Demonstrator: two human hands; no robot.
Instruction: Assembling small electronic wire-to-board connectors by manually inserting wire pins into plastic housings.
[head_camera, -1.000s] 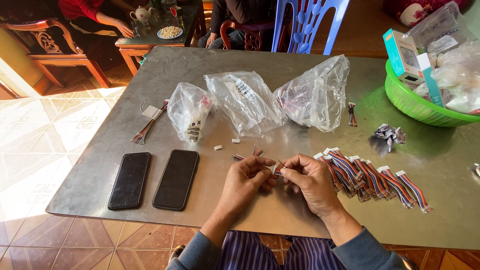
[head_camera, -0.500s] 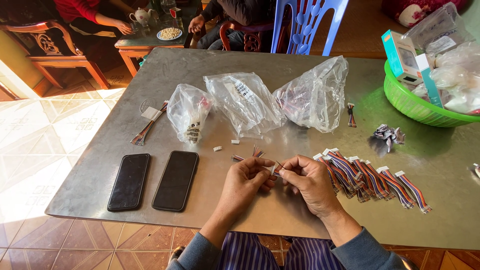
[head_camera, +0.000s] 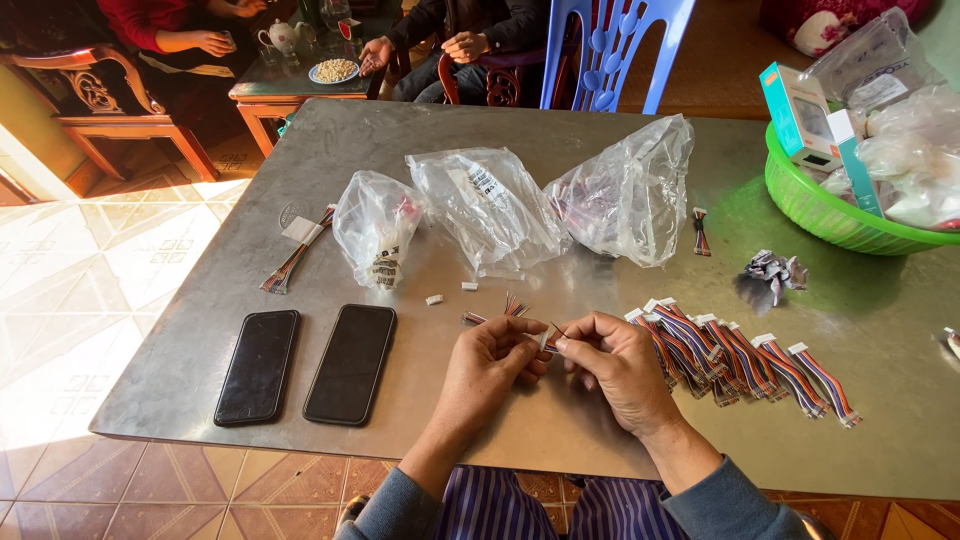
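Note:
My left hand (head_camera: 490, 365) and my right hand (head_camera: 615, 365) meet over the near edge of a grey metal table (head_camera: 200, 330). Together they pinch a small wire connector (head_camera: 548, 338), thin coloured wires and a white plug end between the fingertips. Just beyond the fingers lie a few loose coloured wires (head_camera: 510, 305) and two tiny white plugs (head_camera: 450, 293). To the right of my right hand a row of several finished multicoloured wire harnesses (head_camera: 740, 355) with white plugs lies on the table.
Two black phones (head_camera: 305, 365) lie face down at the left. Three clear plastic bags (head_camera: 500, 210) sit mid-table, a wire bundle (head_camera: 295, 255) at the left. A green basket (head_camera: 830, 215) with boxes and bags stands far right. Crumpled paper (head_camera: 775, 270). Other people sit at a small table beyond.
Both hands stay together on the connector with only slight finger shifts. Nothing on the table has moved.

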